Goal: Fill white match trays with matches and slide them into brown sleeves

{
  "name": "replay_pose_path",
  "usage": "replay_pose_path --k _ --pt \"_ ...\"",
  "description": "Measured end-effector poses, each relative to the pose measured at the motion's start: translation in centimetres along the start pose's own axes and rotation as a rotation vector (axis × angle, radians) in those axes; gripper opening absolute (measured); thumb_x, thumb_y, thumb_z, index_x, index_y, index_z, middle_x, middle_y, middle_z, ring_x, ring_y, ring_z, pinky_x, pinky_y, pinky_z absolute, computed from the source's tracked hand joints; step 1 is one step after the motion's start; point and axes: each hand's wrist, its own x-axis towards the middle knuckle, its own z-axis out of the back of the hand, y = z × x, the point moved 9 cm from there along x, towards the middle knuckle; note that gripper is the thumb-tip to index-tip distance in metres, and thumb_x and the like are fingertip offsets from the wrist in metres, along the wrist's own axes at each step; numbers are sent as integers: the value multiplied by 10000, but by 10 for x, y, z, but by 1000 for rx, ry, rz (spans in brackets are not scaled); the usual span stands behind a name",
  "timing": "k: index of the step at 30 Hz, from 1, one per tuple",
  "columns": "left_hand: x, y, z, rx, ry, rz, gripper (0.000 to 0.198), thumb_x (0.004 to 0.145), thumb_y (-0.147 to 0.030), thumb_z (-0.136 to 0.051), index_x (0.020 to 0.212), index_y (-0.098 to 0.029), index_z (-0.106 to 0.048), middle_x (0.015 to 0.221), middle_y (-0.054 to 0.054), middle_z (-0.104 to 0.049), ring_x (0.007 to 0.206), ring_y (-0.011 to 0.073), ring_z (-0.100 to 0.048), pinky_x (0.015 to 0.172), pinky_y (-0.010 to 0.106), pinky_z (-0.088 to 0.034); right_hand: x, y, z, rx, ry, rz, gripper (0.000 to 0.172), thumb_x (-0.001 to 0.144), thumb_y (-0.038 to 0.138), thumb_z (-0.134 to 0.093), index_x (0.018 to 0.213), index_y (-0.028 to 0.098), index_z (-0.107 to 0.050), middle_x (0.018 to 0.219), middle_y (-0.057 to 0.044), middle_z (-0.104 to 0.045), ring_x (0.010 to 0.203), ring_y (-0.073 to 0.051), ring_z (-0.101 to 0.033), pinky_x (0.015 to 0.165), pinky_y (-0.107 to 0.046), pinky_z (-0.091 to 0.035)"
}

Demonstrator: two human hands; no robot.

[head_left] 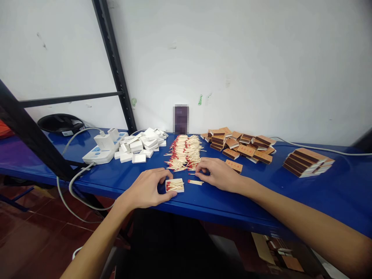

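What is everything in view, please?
Filled tray: 1, white, front
Matches: many, red-tipped, centre
Small trays: many, white, left
Matchboxes: many, brown, right
Table: 1, blue, centre
Power strip: 1, white, left
Plugs: 2, white, on strip
Cables: several, white, both sides
Rack: 1, black, left
Round object: 1, black, left
Blurred object: 1, dark, behind
Something: 1, orange, left edge
Wall: 1, white, behind
Carton: 1, tan, underneath
Floor: 1, reddish, below
Left hand: 1, bare, around tray
Right hand: 1, bare, near matches
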Motion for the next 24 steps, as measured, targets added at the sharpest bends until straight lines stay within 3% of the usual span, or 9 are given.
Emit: replay_pose_path --k 4,14,19,24 --pt "0 0 1 -5 -2 -1 332 819 -512 -613 954 -209 -620 754 -13 -563 683 169 -518 650 289 -359 1 -2 1 9 -7 -2 148 904 232 -562 970 206 -692 821 -28 -635 728 -152 -551 650 -259 -372" --pt "1 0 -1 11 9 -8 338 833 -520 -604 967 -210 -599 759 -14 -554 682 170 -514 646 286 -348 1 0 -1 8 22 6 173 929 231 -532 924 207 -703 849 -36 -653 766 -160 -562 659 -263 -366" --pt "0 -1 -1 23 5 -16 333 838 -506 -596 979 -204 -598 760 -10 -545 686 168 -507 650 287 -348 2 -1 1 18 5 -11 170 913 241 -553 817 186 -682 750 -22 -612 670 -137 -515 616 -257 -336" --pt "0 0 -1 28 7 -9 322 834 -498 -610 980 -212 -598 772 -21 -545 692 162 -507 654 284 -345 1 7 5 191 30 -10 240 897 293 -577 701 173 -646 623 18 -529 587 -114 -467 586 -246 -326"
